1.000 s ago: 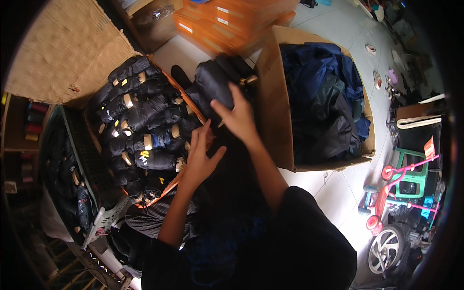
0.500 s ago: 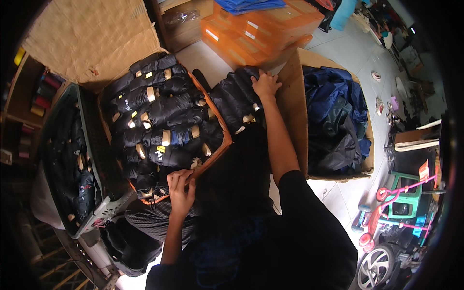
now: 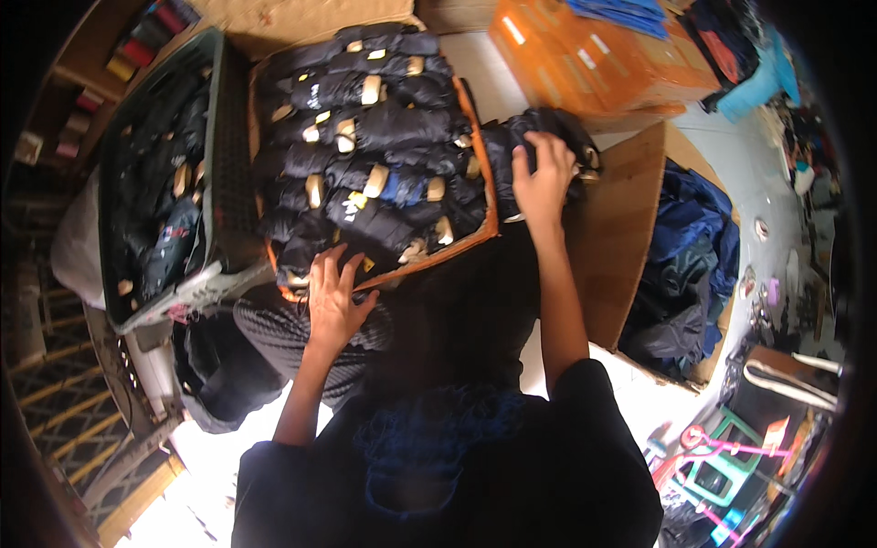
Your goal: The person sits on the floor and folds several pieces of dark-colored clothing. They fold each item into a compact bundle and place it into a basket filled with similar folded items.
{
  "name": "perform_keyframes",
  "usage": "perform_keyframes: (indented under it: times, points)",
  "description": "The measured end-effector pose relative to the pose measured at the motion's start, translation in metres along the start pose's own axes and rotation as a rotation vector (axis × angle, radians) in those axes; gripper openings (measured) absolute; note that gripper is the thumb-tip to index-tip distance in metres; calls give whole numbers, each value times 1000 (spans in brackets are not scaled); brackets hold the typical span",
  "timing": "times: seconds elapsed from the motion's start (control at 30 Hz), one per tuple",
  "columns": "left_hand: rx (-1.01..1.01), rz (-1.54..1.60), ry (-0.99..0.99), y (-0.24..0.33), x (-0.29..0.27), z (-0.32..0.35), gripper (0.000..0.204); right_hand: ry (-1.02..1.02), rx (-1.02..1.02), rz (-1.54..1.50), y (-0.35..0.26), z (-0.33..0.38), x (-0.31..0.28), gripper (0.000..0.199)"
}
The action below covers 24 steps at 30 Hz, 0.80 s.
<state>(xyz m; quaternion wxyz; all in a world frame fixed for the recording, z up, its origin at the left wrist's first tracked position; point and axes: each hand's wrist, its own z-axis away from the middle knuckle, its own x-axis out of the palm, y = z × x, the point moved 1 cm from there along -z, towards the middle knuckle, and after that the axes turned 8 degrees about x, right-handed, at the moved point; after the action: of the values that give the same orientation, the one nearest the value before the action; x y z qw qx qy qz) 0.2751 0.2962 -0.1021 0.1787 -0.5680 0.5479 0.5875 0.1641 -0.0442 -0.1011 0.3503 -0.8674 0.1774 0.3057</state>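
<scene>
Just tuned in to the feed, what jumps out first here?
An orange-edged box packed with rolled black garments fills the upper middle. The right hand rests on a dark bundle at the box's right side, and the left hand presses on its near edge. A cardboard carton of blue-black clothing stands at right.

Left hand: forearm bare, extended forward, palm down, fingers spread and flat. Right hand: arm reaches further forward, nearly straight, fingers curled downward in a grasp, dark sleeve at shoulder.
</scene>
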Motion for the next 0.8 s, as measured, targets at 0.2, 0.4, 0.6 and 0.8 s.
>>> perform_keyframes:
  times: [0.2,0.4,0.6,0.8]
  points:
    - [49,-99,-46,-24,-1,24,67,-540,-200,-356,-94,107,15,21]
    - [57,-273,-87,-26,-21,9,68,-669,-297,-302,-127,151,16,31]
    - [40,13,199,-19,-35,-1,51,-652,-216,-324,-122,153,8,47]
    - [-176,427,445,-5,-63,-20,46,-740,-128,-528,-131,141,-10,60]
